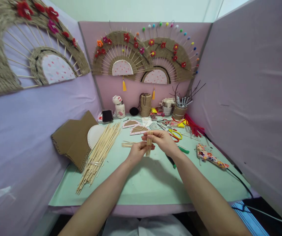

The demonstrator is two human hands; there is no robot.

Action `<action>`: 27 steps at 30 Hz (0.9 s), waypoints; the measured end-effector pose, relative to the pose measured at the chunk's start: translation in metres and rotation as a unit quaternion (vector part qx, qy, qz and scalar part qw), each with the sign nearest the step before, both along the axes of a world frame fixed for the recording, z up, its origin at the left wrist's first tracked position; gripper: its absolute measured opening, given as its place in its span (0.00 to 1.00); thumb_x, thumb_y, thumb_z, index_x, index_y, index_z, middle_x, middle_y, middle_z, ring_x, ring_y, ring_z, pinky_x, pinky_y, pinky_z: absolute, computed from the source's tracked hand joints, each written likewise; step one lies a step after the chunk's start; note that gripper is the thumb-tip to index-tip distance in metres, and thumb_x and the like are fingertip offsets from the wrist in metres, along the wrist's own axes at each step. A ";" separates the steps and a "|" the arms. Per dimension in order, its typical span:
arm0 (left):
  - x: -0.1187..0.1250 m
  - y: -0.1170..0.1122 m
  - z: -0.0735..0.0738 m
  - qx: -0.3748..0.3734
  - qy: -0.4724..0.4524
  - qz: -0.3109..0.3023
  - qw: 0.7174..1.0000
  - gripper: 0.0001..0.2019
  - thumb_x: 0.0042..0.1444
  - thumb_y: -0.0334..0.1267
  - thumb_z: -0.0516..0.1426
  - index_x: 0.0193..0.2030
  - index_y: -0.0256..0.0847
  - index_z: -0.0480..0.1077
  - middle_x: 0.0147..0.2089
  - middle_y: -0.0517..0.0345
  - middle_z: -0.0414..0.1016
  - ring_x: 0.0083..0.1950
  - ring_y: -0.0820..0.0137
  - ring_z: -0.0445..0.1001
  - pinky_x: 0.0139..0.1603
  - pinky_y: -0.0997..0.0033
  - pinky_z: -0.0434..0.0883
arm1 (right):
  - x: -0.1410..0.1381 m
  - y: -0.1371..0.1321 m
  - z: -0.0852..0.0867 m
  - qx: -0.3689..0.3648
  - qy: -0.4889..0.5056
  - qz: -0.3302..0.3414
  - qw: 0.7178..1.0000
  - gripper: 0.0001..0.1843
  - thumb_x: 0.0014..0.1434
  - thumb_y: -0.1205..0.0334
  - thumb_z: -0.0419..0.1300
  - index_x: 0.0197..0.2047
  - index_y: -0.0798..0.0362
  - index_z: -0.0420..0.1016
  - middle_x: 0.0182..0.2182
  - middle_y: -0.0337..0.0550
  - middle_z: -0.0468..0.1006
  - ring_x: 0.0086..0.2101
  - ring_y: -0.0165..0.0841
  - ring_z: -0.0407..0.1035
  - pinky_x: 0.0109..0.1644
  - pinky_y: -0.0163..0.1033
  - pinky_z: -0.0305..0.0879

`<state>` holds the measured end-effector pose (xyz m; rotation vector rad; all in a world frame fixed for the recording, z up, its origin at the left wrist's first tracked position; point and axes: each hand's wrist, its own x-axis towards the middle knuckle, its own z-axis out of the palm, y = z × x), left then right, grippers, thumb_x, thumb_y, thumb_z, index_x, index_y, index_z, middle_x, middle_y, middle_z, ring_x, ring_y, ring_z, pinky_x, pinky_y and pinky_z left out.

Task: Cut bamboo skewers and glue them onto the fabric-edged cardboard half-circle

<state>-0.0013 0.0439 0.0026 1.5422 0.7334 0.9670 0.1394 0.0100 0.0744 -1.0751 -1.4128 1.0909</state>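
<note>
A small bundle of short wooden sticks is held upright above the middle of the table. My left hand pinches its lower part, and my right hand grips it near the top. Just left of my hands, more short sticks lie on the table. Behind them are two half-round cardboard pieces with pale spotted borders. Scissors with yellow handles lie beyond my right hand. A green-handled tool is partly hidden behind my right wrist.
Long wooden sticks lie at left beside folded cardboard and a white disc. A flower-patterned glue gun with a black cord rests at right. Twine and a pot of tools stand at the back. Woven fans hang behind.
</note>
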 end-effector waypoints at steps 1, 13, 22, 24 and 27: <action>0.000 0.001 -0.001 0.003 0.001 -0.002 1.000 0.17 0.50 0.48 0.61 0.37 0.34 0.76 0.38 0.46 0.81 0.42 0.57 0.79 0.45 0.60 0.73 | 0.000 0.000 0.000 -0.004 0.005 0.002 1.000 0.13 0.53 0.57 0.60 0.40 0.53 0.80 0.36 0.45 0.83 0.40 0.40 0.76 0.44 0.45 0.72; 0.004 -0.003 0.015 0.007 -0.020 0.025 0.999 0.14 0.49 0.45 0.62 0.35 0.35 0.77 0.38 0.50 0.81 0.44 0.58 0.78 0.49 0.60 0.71 | 0.001 0.002 0.003 0.034 -0.027 -0.002 0.999 0.12 0.54 0.57 0.60 0.37 0.52 0.81 0.36 0.43 0.83 0.40 0.38 0.75 0.45 0.45 0.70; 0.009 -0.006 0.033 0.040 -0.020 0.049 0.998 0.10 0.49 0.43 0.61 0.26 0.38 0.77 0.30 0.56 0.80 0.37 0.62 0.77 0.42 0.64 0.73 | 0.002 0.001 -0.004 0.047 -0.014 -0.010 0.999 0.12 0.54 0.57 0.60 0.39 0.50 0.82 0.39 0.43 0.82 0.41 0.37 0.74 0.46 0.43 0.69; 0.009 -0.005 0.032 0.041 -0.023 0.047 0.998 0.09 0.50 0.42 0.60 0.27 0.38 0.77 0.30 0.56 0.80 0.36 0.63 0.77 0.42 0.64 0.73 | 0.003 0.000 0.001 0.042 -0.021 0.003 0.999 0.13 0.54 0.57 0.60 0.40 0.51 0.81 0.39 0.43 0.82 0.41 0.37 0.74 0.43 0.41 0.70; 0.009 -0.005 0.031 0.030 -0.033 0.048 0.998 0.09 0.49 0.41 0.61 0.29 0.38 0.77 0.31 0.55 0.80 0.36 0.62 0.78 0.43 0.63 0.73 | 0.004 0.000 0.008 0.038 -0.045 0.002 0.998 0.14 0.54 0.56 0.59 0.39 0.53 0.82 0.37 0.43 0.82 0.38 0.37 0.74 0.38 0.39 0.70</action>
